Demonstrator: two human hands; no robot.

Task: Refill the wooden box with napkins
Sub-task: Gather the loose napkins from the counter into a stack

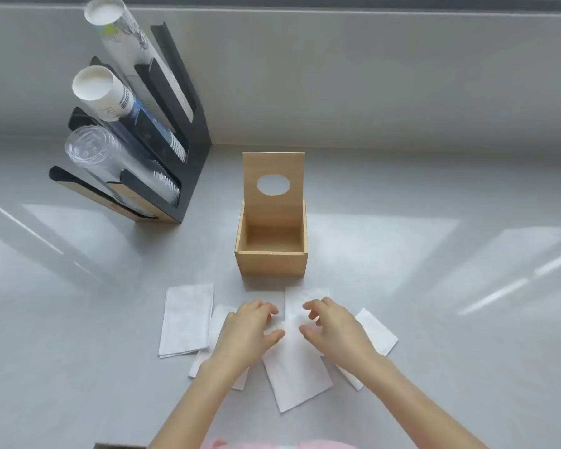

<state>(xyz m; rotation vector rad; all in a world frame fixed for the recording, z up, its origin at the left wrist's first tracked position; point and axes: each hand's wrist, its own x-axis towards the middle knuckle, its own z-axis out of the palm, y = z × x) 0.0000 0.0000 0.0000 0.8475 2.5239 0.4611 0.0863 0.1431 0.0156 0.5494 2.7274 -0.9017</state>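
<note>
A wooden box [271,263] stands in the middle of the grey counter, empty inside. Its lid [273,168] is tipped up at the back and has an oval hole. Several white folded napkins lie spread in front of the box: one at the left [187,319], one in the centre [297,374], one at the right [378,333]. My left hand [246,332] and my right hand [332,325] hover over the centre napkin with fingers curled and apart, fingertips touching or just above the paper. Neither hand has lifted a napkin.
A black cup dispenser rack [162,157] stands at the back left, holding paper cup stacks [101,89] and clear plastic cups [91,147]. A grey wall [370,76] rises behind the counter. Bright light patches fall on the counter at both sides.
</note>
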